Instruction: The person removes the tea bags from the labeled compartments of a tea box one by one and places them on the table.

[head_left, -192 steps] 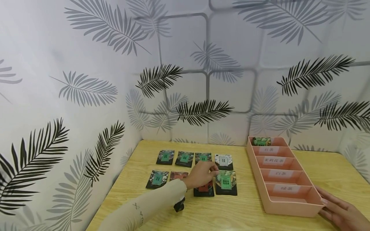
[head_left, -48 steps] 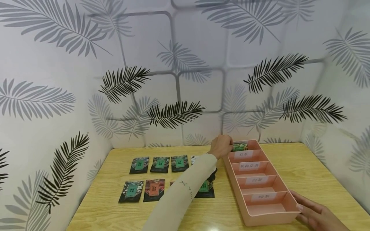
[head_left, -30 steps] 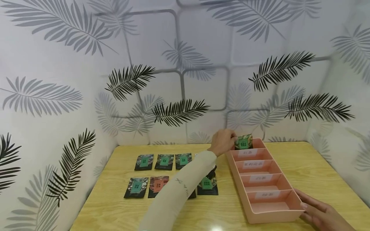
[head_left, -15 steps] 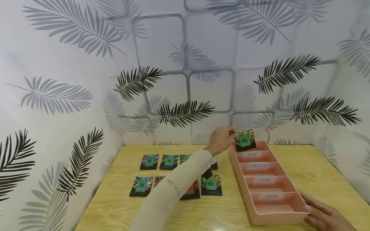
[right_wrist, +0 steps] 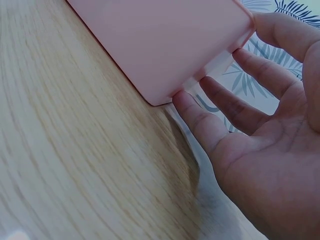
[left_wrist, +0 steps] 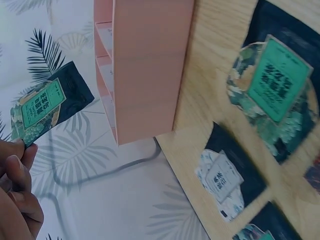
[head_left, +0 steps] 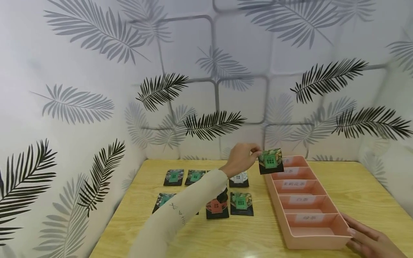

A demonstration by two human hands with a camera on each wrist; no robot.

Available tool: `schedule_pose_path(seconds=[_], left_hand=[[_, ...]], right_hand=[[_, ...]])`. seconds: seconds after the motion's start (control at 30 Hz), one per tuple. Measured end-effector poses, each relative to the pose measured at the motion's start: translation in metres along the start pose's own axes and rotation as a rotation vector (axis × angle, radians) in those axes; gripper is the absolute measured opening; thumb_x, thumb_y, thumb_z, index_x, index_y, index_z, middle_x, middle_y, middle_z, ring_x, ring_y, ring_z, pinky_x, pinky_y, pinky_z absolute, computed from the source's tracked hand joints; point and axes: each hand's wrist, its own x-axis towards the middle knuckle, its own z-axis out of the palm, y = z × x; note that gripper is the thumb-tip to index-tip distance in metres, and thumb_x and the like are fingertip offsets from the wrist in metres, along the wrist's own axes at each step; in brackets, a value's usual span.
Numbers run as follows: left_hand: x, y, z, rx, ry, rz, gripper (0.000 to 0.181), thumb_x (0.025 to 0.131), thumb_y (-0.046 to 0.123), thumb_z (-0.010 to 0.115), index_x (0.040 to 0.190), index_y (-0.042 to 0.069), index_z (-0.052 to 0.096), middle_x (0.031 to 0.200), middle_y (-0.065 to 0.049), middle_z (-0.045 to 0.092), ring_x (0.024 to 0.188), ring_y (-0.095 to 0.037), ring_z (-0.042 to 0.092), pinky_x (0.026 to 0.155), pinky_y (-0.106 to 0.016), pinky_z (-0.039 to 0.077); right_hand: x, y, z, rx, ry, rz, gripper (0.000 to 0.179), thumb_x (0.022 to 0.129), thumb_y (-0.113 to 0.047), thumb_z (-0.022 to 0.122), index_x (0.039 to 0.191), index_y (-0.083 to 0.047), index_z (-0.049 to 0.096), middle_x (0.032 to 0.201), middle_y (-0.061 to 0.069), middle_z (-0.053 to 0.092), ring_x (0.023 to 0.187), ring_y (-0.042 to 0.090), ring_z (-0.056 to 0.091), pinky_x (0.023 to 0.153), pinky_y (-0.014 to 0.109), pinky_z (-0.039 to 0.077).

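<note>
My left hand [head_left: 242, 157] pinches a tea packet [head_left: 271, 161], dark with a green label and leafy print, by its upper left corner. The packet hangs tilted just above the back left corner of the pink divided box [head_left: 309, 242], hiding part of the rear compartment. In the left wrist view, thumb and fingers hold the packet [left_wrist: 47, 102] at one end, apart from the box. My right hand [head_left: 374, 238] touches the box's near right corner. Its fairly straight fingers [right_wrist: 200, 117] rest along the wall in the right wrist view, with the thumb at the rim.
Two rows of tea packets lie on the wooden table left of the box, among them a white one [head_left: 239, 179], a red one [head_left: 217, 208] and a green one [head_left: 242, 203]. My left sleeve covers some. Paper labels [head_left: 293, 184] mark the dividers. A patterned curtain [head_left: 200, 53] hangs behind.
My left hand has lifted the green-labelled packet from the box's rear compartment and drawn it slightly left. My right hand has stayed at the box corner. The head view has shifted.
</note>
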Motion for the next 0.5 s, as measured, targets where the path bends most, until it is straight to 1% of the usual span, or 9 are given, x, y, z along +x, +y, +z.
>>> schedule_pose_path(seconds=[0.03, 0.1, 0.2, 0.27, 0.33, 0.4, 0.43, 0.47, 0.5], left_hand=[[-0.004, -0.001, -0.003, -0.004, -0.005, 0.004, 0.014, 0.095, 0.026, 0.061, 0.1, 0.019, 0.071, 0.092, 0.01, 0.07, 0.071, 0.007, 0.055, 0.064, -0.012, 0.043], [-0.013, -0.004, -0.007, -0.003, -0.017, 0.002, 0.015, 0.095, 0.027, 0.06, 0.102, 0.019, 0.071, 0.093, 0.01, 0.07, 0.073, 0.007, 0.056, 0.066, -0.012, 0.044], [-0.027, -0.01, -0.013, -0.003, -0.03, -0.013, 0.016, 0.095, 0.028, 0.06, 0.104, 0.019, 0.071, 0.093, 0.01, 0.07, 0.075, 0.007, 0.057, 0.067, -0.014, 0.045], [-0.036, -0.014, -0.018, 0.005, -0.034, -0.019, 0.017, 0.095, 0.029, 0.06, 0.104, 0.02, 0.071, 0.093, 0.01, 0.07, 0.076, 0.006, 0.057, 0.068, -0.014, 0.045], [-0.044, -0.018, -0.023, 0.017, -0.034, -0.027, 0.017, 0.095, 0.03, 0.059, 0.104, 0.021, 0.071, 0.094, 0.01, 0.07, 0.076, 0.005, 0.057, 0.067, -0.015, 0.046], [-0.051, -0.023, -0.029, 0.018, -0.029, -0.031, 0.017, 0.095, 0.03, 0.059, 0.104, 0.021, 0.071, 0.094, 0.01, 0.07, 0.073, 0.005, 0.057, 0.065, -0.016, 0.046], [-0.055, -0.026, -0.032, 0.019, -0.026, -0.033, 0.017, 0.095, 0.03, 0.059, 0.104, 0.021, 0.071, 0.094, 0.01, 0.069, 0.071, 0.005, 0.056, 0.064, -0.016, 0.045], [-0.06, -0.028, -0.034, 0.018, -0.025, -0.036, 0.017, 0.095, 0.03, 0.06, 0.104, 0.02, 0.071, 0.094, 0.01, 0.069, 0.066, 0.004, 0.054, 0.062, -0.016, 0.044], [-0.064, -0.031, -0.037, 0.016, -0.024, -0.038, 0.016, 0.095, 0.029, 0.06, 0.103, 0.02, 0.071, 0.093, 0.009, 0.069, 0.061, 0.003, 0.053, 0.059, -0.017, 0.044]], right_hand=[[0.0, 0.0, -0.001, 0.011, -0.023, 0.006, 0.026, 0.104, -0.034, 0.04, 0.118, -0.046, 0.058, 0.114, -0.025, 0.054, 0.11, 0.014, 0.058, 0.102, 0.052, 0.036], [0.0, 0.0, -0.002, 0.061, -0.112, 0.008, 0.031, 0.106, -0.032, 0.034, 0.119, -0.046, 0.058, 0.117, -0.023, 0.055, 0.113, 0.015, 0.057, 0.104, 0.053, 0.032], [0.001, 0.002, -0.002, 0.108, -0.164, 0.021, 0.032, 0.106, -0.032, 0.032, 0.119, -0.047, 0.057, 0.12, -0.021, 0.055, 0.115, 0.016, 0.056, 0.106, 0.053, 0.028], [0.002, 0.004, -0.001, 0.088, -0.116, 0.015, 0.029, 0.105, -0.034, 0.037, 0.119, -0.049, 0.056, 0.119, -0.02, 0.055, 0.114, 0.014, 0.057, 0.105, 0.052, 0.029], [0.002, 0.005, 0.002, 0.04, -0.022, 0.005, 0.024, 0.102, -0.037, 0.043, 0.118, -0.05, 0.055, 0.116, -0.021, 0.056, 0.111, 0.012, 0.058, 0.103, 0.052, 0.033], [0.002, 0.005, 0.004, -0.002, 0.051, -0.004, 0.022, 0.1, -0.038, 0.048, 0.117, -0.051, 0.055, 0.114, -0.021, 0.056, 0.108, 0.011, 0.059, 0.101, 0.051, 0.036], [0.002, 0.005, 0.005, -0.004, 0.062, -0.012, 0.022, 0.1, -0.038, 0.049, 0.117, -0.051, 0.056, 0.115, -0.021, 0.056, 0.108, 0.012, 0.06, 0.1, 0.052, 0.037], [0.002, 0.005, 0.005, 0.01, 0.048, -0.015, 0.023, 0.1, -0.037, 0.048, 0.117, -0.051, 0.056, 0.116, -0.02, 0.057, 0.109, 0.012, 0.059, 0.101, 0.052, 0.036], [0.002, 0.005, 0.005, 0.035, 0.012, -0.023, 0.024, 0.102, -0.036, 0.046, 0.117, -0.05, 0.057, 0.118, -0.019, 0.057, 0.111, 0.014, 0.059, 0.102, 0.053, 0.034]])
